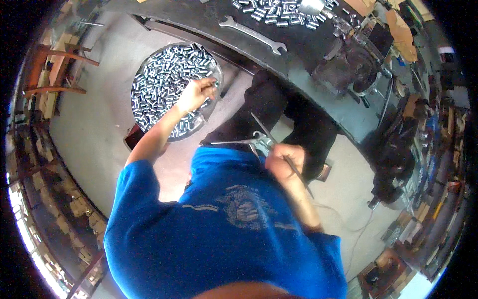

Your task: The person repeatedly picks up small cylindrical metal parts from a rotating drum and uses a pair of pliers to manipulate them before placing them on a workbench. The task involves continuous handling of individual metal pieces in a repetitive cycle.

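Observation:
Over the right side of a round tub [219, 74] is my left hand [195, 93], its fingers bent together. Something small and shiny shows at the fingertips, but I cannot make out what it is. Short shiny metal sleeves [164, 74] fill the tub. In front of my waist, my right hand [286, 160] is closed around a long thin dark metal bar [262, 127], which slants across the hand. A shiny metal piece with a hooked end [261, 141] sits against the bar just beyond the fingers. A thin rod [229, 142] points left from it; how these join is unclear.
A dark workbench [298, 60] runs along the far side, bearing a double open-ended wrench [254, 35], a pile of metal sleeves [279, 12] and a dark greasy machine [348, 70]. A wooden chair [59, 89] stands at the left. A thin cable [351, 229] lies on the floor at right.

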Available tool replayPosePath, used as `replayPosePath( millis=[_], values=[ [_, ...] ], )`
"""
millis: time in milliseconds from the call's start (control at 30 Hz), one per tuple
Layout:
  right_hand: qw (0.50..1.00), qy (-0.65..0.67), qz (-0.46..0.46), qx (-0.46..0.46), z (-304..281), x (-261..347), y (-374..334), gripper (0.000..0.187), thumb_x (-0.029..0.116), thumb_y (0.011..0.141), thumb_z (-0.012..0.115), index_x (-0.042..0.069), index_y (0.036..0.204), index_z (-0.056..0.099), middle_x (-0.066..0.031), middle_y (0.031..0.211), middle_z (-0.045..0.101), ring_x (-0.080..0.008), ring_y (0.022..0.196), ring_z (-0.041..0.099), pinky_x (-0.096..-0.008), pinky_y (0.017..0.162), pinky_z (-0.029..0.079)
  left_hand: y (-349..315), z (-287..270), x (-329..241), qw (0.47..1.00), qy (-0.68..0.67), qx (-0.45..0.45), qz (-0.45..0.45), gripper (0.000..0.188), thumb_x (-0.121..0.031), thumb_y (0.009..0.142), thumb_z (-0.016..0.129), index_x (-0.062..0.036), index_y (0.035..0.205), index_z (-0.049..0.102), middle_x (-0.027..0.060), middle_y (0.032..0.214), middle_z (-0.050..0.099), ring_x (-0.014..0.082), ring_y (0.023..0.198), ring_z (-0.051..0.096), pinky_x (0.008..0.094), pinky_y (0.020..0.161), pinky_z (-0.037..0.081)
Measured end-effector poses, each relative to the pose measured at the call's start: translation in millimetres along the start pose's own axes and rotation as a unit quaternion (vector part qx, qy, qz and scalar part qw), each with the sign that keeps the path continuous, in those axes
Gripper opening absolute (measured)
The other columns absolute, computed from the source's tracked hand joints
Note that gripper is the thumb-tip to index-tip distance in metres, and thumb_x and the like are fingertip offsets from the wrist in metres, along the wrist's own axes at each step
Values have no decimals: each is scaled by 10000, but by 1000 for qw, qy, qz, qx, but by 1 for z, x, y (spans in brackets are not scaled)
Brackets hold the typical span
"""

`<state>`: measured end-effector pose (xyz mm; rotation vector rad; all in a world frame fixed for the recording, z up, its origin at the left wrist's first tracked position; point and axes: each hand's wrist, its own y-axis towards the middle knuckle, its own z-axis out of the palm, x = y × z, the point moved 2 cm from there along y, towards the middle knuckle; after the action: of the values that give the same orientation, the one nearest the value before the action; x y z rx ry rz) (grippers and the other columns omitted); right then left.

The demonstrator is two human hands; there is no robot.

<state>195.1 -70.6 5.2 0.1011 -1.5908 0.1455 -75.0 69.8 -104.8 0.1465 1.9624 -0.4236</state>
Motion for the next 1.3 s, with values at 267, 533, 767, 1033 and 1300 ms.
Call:
replayPosePath(
  millis=[267, 533, 767, 1033, 1300],
  values=[
    [996, -53, -57, 39, 3, 6, 16, 332, 122, 665, 607, 49, 540, 308, -21, 494, 269, -101, 457, 272, -282, 416, 211, -62, 57, -77, 906, -387, 170, 4, 250, 0, 834, 561, 36, 1080, 538, 144, 979, 612, 238, 909, 612, 331, 847, 479],
    [996, -51, -59, 46, 2, 2, 20, 389, 187, 708, 641, 47, 538, 321, -33, 505, 252, -112, 458, 274, -289, 414, 218, -65, 62, -95, 888, -414, 198, -20, 223, -28, 796, 623, 41, 1007, 599, 95, 914, 616, 173, 743, 600, 282, 700, 493],
    [978, -133, -152, 53, 6, -7, 20, 432, 302, 757, 629, 48, 542, 353, -101, 483, 352, -278, 420, 394, -364, 411, 288, -69, 62, -123, 952, -242, 186, -6, 185, -136, 864, 590, 30, 931, 634, 43, 670, 590, 80, 558, 539, 202, 525, 440],
    [990, -97, -99, 26, 9, -10, 22, 341, 180, 732, 603, 52, 532, 358, -87, 486, 340, -168, 417, 417, -344, 403, 284, -71, 69, -125, 983, -99, 149, -37, 219, -162, 894, 539, 46, 889, 605, 37, 619, 566, 92, 505, 550, 233, 494, 439],
    [980, 164, 111, -13, 2, -27, 15, 247, -25, 650, 528, 52, 470, 379, -57, 509, 490, -135, 442, 513, -250, 401, 395, -61, 67, -122, 964, -187, 179, 56, 147, 13, 814, 597, 31, 959, 591, 47, 784, 613, 83, 738, 588, 226, 654, 486]
  ],
)
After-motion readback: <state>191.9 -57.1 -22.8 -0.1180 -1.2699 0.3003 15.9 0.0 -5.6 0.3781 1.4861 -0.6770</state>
